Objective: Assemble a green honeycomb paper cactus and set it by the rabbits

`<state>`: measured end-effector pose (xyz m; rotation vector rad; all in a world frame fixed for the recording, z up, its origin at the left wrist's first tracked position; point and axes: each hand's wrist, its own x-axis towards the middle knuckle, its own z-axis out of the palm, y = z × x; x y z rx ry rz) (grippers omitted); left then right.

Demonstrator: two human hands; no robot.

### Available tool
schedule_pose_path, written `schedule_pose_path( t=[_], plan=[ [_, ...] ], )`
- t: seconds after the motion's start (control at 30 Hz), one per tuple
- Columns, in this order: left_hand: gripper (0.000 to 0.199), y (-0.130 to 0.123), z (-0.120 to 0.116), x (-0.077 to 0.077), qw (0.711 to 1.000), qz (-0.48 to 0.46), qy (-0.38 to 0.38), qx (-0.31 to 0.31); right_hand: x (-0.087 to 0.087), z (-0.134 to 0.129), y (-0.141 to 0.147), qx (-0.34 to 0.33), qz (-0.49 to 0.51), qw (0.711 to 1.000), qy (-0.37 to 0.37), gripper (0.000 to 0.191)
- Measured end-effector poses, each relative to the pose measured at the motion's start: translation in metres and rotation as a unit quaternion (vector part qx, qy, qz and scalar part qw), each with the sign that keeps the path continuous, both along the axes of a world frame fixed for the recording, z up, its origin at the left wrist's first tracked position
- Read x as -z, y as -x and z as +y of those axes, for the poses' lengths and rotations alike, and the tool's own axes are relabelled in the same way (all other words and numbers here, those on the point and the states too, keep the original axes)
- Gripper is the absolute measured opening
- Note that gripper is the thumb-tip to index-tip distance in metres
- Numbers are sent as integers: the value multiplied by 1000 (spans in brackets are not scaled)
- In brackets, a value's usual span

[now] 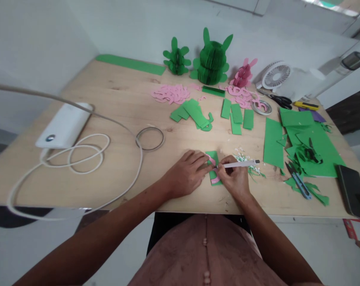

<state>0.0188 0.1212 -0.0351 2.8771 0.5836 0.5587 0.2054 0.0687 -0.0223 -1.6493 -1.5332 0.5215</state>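
Note:
A small green paper strip (213, 154) lies on the wooden table near its front edge, with a curved pink paper piece (215, 180) on top of it. My left hand (187, 173) rests flat with its fingers spread, the fingertips pressing on the strip and the pink piece from the left. From the right, my right hand (234, 176) grips a white pen (242, 163), its tip down at the pink piece between both hands. Part of the pink piece is hidden by my fingers. Small white and green scraps (242, 155) lie just beyond my right hand.
Behind are pink cutouts (171, 94), green rectangles (236, 113), a tape roll (261, 107), black scissors (281, 101) and paper figures (212, 63). Green sheets (317, 139), blue snips (299, 182) and a phone (353, 190) lie right; a power bank (65, 125) with a looping cable lies left.

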Motion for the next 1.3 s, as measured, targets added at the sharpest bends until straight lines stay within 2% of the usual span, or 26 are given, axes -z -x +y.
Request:
schedule_pose_path(
  t=[1.3],
  plan=[
    [40,1,0,0,1000,-11,-10,-6,1,-4,-3,17,-58,998,-9,10]
  ],
)
